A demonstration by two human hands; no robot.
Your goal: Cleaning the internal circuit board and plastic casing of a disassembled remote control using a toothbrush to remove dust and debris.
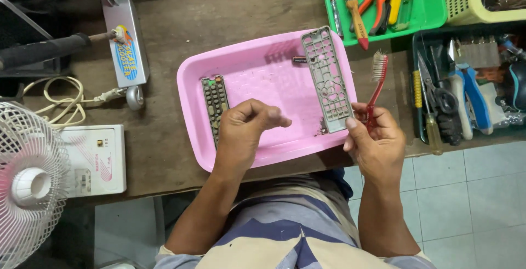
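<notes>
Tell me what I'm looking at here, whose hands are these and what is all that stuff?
This one picture comes from a camera worn on a person's head, looking down at their own two hands over a brown wooden table. The right hand holds a red toothbrush and, it seems, the grey remote-control front cover full of button holes. The left hand is loosely curled with the fingertips pinched; whether it holds anything, I cannot tell. Under the hands lies a pink plastic tray. In it rests a dark rubber button pad. Farther back a green tray carries pliers, screwdrivers and a paintbrush. At the left stands a white fan.
</notes>
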